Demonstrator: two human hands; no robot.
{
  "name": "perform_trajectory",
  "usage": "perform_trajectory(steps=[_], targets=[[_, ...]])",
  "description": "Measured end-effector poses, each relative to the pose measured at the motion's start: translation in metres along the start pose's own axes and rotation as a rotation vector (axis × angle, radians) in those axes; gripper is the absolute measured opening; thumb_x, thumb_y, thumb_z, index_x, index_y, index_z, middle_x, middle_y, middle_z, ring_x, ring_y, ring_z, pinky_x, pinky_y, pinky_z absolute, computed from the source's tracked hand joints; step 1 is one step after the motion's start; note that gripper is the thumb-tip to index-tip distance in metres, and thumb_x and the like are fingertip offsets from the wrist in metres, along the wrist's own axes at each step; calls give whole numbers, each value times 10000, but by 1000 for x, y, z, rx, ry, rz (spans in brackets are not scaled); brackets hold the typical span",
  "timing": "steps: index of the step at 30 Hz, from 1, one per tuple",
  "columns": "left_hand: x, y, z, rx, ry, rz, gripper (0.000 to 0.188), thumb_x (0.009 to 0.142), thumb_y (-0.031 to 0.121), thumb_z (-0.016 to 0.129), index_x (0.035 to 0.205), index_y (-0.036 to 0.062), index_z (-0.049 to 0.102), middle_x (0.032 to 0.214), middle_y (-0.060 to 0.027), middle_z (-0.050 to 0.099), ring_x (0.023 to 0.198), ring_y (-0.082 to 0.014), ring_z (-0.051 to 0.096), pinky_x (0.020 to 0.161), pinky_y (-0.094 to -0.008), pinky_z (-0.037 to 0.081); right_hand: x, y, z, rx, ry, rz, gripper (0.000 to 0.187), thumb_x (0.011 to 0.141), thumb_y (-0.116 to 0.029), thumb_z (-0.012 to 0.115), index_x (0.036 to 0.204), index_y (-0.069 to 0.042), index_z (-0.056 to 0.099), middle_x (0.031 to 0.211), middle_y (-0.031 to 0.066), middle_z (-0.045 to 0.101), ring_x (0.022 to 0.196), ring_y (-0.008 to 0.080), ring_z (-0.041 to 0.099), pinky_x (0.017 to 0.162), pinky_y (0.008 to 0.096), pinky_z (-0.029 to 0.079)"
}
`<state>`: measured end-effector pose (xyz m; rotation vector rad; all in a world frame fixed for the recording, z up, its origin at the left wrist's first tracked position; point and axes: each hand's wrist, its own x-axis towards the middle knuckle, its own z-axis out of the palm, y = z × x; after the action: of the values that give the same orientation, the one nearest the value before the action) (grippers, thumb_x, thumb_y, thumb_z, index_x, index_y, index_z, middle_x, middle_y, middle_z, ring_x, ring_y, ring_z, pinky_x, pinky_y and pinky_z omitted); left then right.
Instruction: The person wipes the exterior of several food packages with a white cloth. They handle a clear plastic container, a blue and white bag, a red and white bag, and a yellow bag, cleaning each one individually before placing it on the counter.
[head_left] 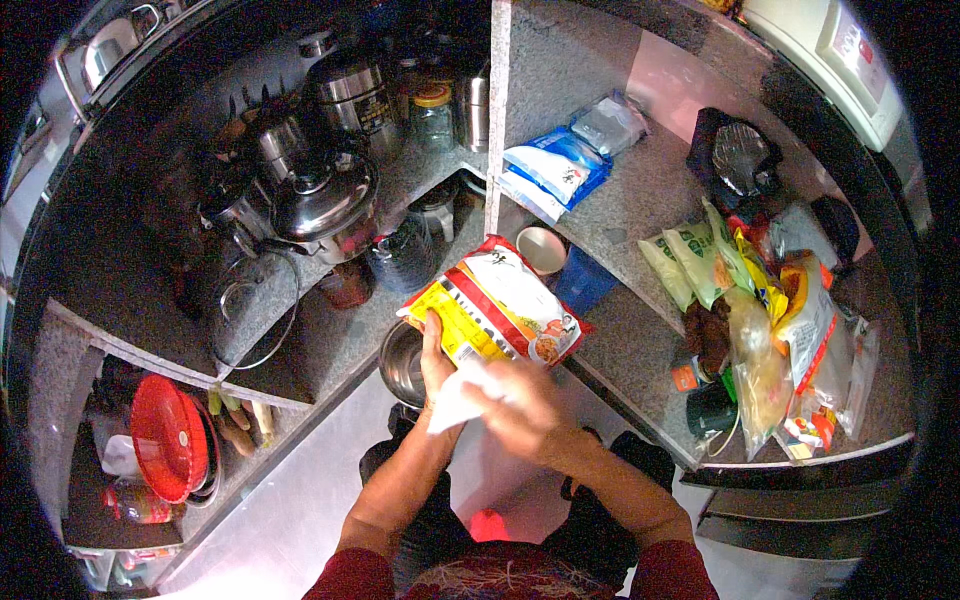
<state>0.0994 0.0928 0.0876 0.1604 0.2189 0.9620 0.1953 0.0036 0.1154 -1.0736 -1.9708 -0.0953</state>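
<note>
A plump food packet [500, 295] in yellow, red and white, with a picture of food on it, is tilted up in front of me. My left hand [436, 372] grips its lower left side, thumb lying on the yellow part. Just below the packet, my right hand [530, 412] is closed around a crumpled white cloth or tissue [462, 400]. Motion smears both the right hand and the cloth. Whether the cloth touches the packet, I cannot tell. A metal bowl [400, 365] sits partly hidden beside my left hand.
Stone shelves surround me. On the left stand a lidded steel pot [325, 205], a glass jar [433, 118] and a red plastic basin [168, 440]. Blue-white packets [560, 170] lie behind the upright divider [496, 110]. Several bags, including a clear one [755, 355], crowd the right shelf.
</note>
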Motion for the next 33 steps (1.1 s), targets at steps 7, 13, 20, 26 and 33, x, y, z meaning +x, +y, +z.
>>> perform_trajectory(steps=[7,13,20,26,33], targets=[[-5,0,10,132,127,92,607,882,525,390,1338,128,337,1348,-59,409,1226,-263,400,1040,-422,284,1,29,-31,-397,133,554,491,770,23,550,1248,-14,443,1097,234,419,1000,364,452,856,417,389],[3,4,1,70,114,150,615,882,534,376,1342,128,333,1353,-69,403,1231,-277,392,1047,-426,271,-4,10,-15,-312,-2,466,585,702,30,621,1251,16,422,1063,250,437,947,392,503,805,441,433],[4,-3,-1,16,1,-3,661,847,549,457,1309,85,370,1264,-126,482,1142,-306,479,992,-454,352,15,0,-38,407,-238,251,420,726,5,581,1140,-55,549,990,164,515,937,329,527,815,375,437],[-13,-27,7,169,49,-164,606,872,558,390,1302,131,395,1271,-75,491,1145,-260,483,996,-423,346,29,48,-34,-185,219,512,358,794,-26,541,1151,-27,529,1021,186,470,952,334,478,835,394,395],[-11,-29,-3,148,10,-142,583,883,559,365,1300,153,401,1283,-54,476,1176,-240,448,1011,-393,324,32,38,-2,-353,49,342,391,722,-52,575,1111,-86,554,1115,180,469,993,366,449,850,455,381]])
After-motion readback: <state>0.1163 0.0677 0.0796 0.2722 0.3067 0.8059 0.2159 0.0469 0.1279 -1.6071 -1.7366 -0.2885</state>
